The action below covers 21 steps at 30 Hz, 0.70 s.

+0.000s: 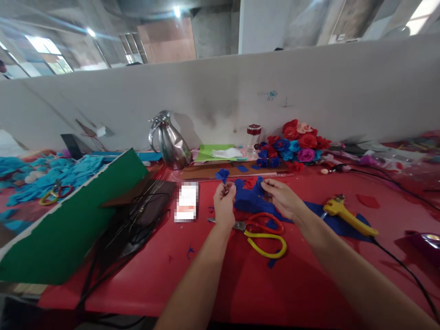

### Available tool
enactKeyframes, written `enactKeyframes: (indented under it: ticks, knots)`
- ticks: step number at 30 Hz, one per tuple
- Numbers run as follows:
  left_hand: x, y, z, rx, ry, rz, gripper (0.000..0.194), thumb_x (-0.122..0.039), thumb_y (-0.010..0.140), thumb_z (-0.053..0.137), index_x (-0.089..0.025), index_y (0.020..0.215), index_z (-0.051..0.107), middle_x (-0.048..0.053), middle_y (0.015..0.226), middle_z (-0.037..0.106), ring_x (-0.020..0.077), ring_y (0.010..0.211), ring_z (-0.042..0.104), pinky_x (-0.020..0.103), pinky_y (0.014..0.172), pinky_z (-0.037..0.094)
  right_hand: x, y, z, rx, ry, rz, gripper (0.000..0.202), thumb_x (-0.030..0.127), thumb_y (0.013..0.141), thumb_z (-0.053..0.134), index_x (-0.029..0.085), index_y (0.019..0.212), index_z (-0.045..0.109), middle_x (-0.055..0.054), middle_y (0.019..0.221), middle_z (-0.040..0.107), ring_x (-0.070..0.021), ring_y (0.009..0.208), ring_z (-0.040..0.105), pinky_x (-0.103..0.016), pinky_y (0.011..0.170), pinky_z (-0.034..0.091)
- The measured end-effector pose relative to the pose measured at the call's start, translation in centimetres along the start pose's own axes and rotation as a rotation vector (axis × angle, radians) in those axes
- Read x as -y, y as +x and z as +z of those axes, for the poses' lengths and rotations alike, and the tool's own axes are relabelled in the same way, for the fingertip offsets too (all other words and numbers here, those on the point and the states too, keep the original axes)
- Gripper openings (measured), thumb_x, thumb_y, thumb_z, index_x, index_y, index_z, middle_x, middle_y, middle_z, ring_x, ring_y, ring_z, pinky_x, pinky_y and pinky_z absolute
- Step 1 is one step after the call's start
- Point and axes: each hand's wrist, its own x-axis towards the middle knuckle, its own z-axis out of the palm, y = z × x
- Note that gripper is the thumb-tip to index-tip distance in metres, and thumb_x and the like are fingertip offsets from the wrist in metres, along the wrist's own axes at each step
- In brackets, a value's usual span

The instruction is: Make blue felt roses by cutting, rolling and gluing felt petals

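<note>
Pinched in my left hand (225, 201) is a small blue flower (222, 174), held upright above the fingers. My right hand (280, 195) grips a blue petal piece (258, 185) between thumb and fingers, a short way to the right of the flower. Blue crepe material (250, 202) lies on the red table (144, 284) behind and between my hands. Scissors (264, 234) with one red and one yellow handle rest below my hands, their blades partly hidden by my left wrist. A yellow glue gun (350, 217) lies on blue material to the right of my right forearm.
A green board (79, 220) leans at the left beside dark bags (134, 215) and turquoise pieces (51, 176). A steel jug (172, 144), a glass jar (253, 140) and paper flowers (299, 144) stand at the back. A blurred white rectangle (186, 201) lies left of my left hand.
</note>
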Motion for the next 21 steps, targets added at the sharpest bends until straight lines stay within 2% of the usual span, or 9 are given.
enactKeyframes:
  ticks: [3,7,11,15,21]
  knots:
    - [0.6,-1.0,0.7,0.145,0.071,-0.102,0.035,-0.035,0.056,0.084,-0.015,0.078,0.066,-0.005,0.064,0.055,0.0047,0.052,0.039,0.019,0.049,0.029,-0.9,-1.4,-0.7,-0.007,0.145,0.053,0.05,0.066,0.055,0.077,0.022,0.073,0.059,0.003,0.069,0.061,-0.013,0.063,0.058,-0.027,0.062,0.048]
    - [1.2,-2.0,1.3,0.269,0.083,-0.192,0.036,-0.033,0.053,0.086,-0.015,0.079,0.068,-0.003,0.07,0.063,0.0073,0.059,0.049,0.021,0.059,0.04,-1.6,-2.0,0.3,0.018,0.296,0.094,0.049,0.061,0.051,0.082,0.021,0.072,0.064,0.003,0.069,0.062,-0.0116,0.063,0.056,-0.026,0.064,0.048]
    - [1.3,-1.9,1.1,0.224,0.139,-0.168,0.03,-0.031,0.054,0.085,-0.016,0.069,0.063,-0.005,0.061,0.056,0.0077,0.057,0.048,0.022,0.06,0.04,-1.4,-2.1,0.6,0.008,0.397,0.135,0.041,0.05,0.052,0.084,0.021,0.074,0.066,0.003,0.07,0.064,-0.0117,0.064,0.057,-0.025,0.064,0.047]
    - [1.4,-1.6,0.8,0.159,0.155,-0.127,0.031,-0.027,0.056,0.082,-0.017,0.077,0.063,-0.006,0.063,0.054,0.006,0.055,0.045,0.019,0.055,0.036,-1.1,-2.1,0.0,-0.036,0.38,0.165,0.03,0.04,0.057,0.079,0.022,0.075,0.064,0.003,0.068,0.064,-0.0126,0.064,0.059,-0.026,0.064,0.048]
    - [1.3,-1.5,0.8,0.141,0.133,-0.11,0.035,-0.025,0.057,0.081,-0.018,0.082,0.059,-0.007,0.066,0.052,0.004,0.05,0.039,0.018,0.048,0.029,-0.8,-2.5,0.2,-0.015,0.341,0.186,0.019,0.029,0.059,0.073,0.021,0.073,0.063,0.002,0.063,0.065,-0.0123,0.062,0.061,-0.025,0.065,0.049]
